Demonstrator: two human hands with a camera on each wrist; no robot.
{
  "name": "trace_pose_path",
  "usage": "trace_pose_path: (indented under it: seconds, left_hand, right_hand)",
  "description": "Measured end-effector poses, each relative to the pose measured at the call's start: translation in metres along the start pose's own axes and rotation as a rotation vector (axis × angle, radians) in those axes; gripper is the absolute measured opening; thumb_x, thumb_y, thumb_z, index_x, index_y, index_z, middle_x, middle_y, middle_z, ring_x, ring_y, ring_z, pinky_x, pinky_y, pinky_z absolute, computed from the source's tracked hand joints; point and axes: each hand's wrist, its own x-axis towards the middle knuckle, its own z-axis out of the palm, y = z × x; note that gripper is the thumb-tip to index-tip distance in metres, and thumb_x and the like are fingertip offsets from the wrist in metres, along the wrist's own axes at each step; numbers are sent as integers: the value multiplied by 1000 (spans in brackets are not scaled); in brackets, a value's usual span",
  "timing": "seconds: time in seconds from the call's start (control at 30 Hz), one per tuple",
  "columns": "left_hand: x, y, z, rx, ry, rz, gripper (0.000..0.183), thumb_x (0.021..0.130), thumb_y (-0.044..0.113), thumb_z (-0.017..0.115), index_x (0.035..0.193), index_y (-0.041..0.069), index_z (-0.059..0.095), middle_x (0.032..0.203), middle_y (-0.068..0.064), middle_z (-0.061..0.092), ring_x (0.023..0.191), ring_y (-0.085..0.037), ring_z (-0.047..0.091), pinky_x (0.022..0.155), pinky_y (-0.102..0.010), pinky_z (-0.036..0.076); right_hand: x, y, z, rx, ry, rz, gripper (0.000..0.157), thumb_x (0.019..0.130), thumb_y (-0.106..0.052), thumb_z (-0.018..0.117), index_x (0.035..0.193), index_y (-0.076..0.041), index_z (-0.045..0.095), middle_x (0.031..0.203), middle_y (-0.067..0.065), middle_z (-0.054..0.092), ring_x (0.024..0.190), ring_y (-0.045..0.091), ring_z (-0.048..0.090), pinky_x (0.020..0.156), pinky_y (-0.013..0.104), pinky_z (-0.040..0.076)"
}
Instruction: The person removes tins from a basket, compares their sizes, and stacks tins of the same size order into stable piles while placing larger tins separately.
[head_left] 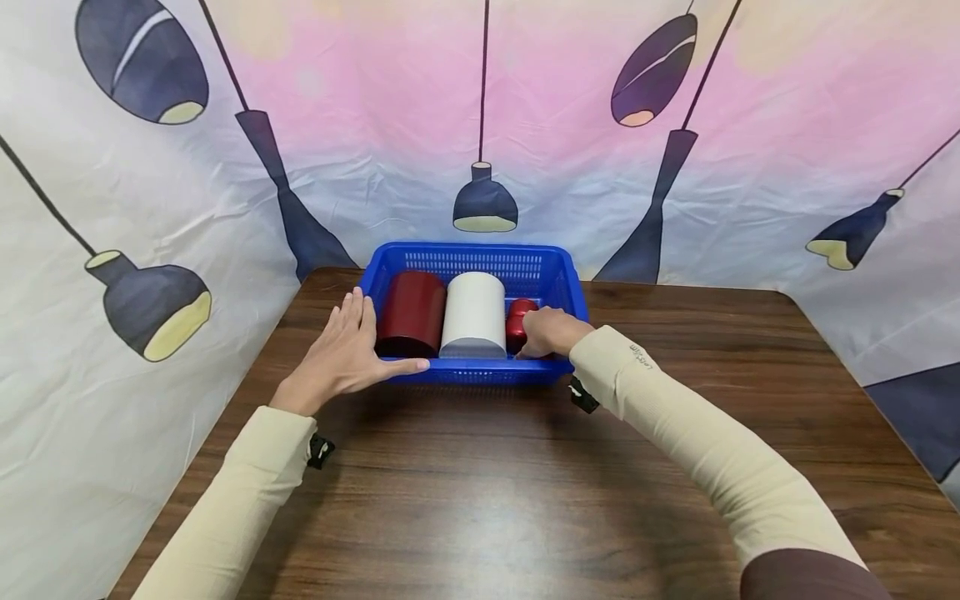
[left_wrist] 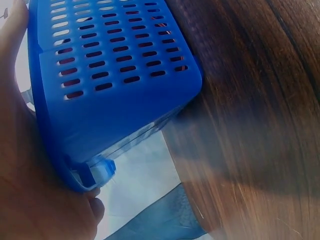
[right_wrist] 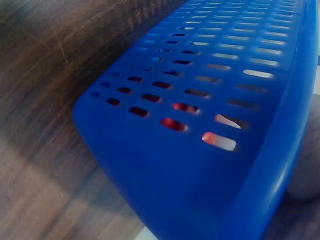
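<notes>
A blue plastic basket [head_left: 495,372] with slotted walls stands at the table's far edge. Inside it lie a dark red cylinder [head_left: 412,312] at the left and a white cylinder [head_left: 475,312] in the middle. Next to the white one is a small glossy red object [head_left: 517,325], rounded with a narrow waist; its kind is unclear. My right hand [head_left: 553,332] reaches over the basket's front right and grips this object, covering part of it. With fingers stretched along the left side and thumb along the front rim, my left hand [head_left: 345,346] rests on the basket's corner.
The brown wooden table [head_left: 480,483] extends in front of the basket and to its right. A fabric backdrop [head_left: 390,150] printed with hanging lamps rises close behind the basket and along the sides.
</notes>
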Motion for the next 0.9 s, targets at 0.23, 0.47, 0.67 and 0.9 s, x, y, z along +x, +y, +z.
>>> trace_pose_path:
  seconds: [0.23, 0.47, 0.67, 0.9]
  left_hand:
    - [-4, -3, -1, -18, -20, -20, 141, 76, 88, 56, 156, -12, -3, 163, -31, -13, 151, -47, -11, 121, -60, -1]
    - [0, -1, 0, -14, -26, -22, 142, 75, 90, 55, 156, -12, -3, 164, -31, -12, 151, -49, -10, 121, -61, 0]
    - [1, 0, -1, -4, -38, -30, 143, 74, 91, 53, 156, -11, -2, 164, -30, -13, 150, -49, -10, 121, -60, -1]
    - [-1, -1, -1, 9, -35, -33, 142, 75, 91, 53, 156, -13, -1, 164, -31, -11, 150, -48, -11, 121, -61, -1]
  right_hand:
    - [-3, 1, 1, 38, 4, -4, 47, 93, -37, 74, 119, 0, 63, 97, 12, 68, 83, 24, 64, 76, 32, 55]
    - [-3, 8, 1, 68, 40, -22, 51, 90, -40, 77, 118, 0, 62, 100, 13, 68, 84, 24, 66, 77, 34, 57]
    - [-14, 13, -10, 139, 70, -32, 54, 88, -39, 79, 117, 1, 58, 102, 16, 67, 80, 25, 68, 69, 33, 60]
    - [-27, 16, -27, 200, 89, -36, 49, 88, -37, 80, 111, 0, 57, 97, 15, 62, 73, 26, 70, 63, 32, 60]
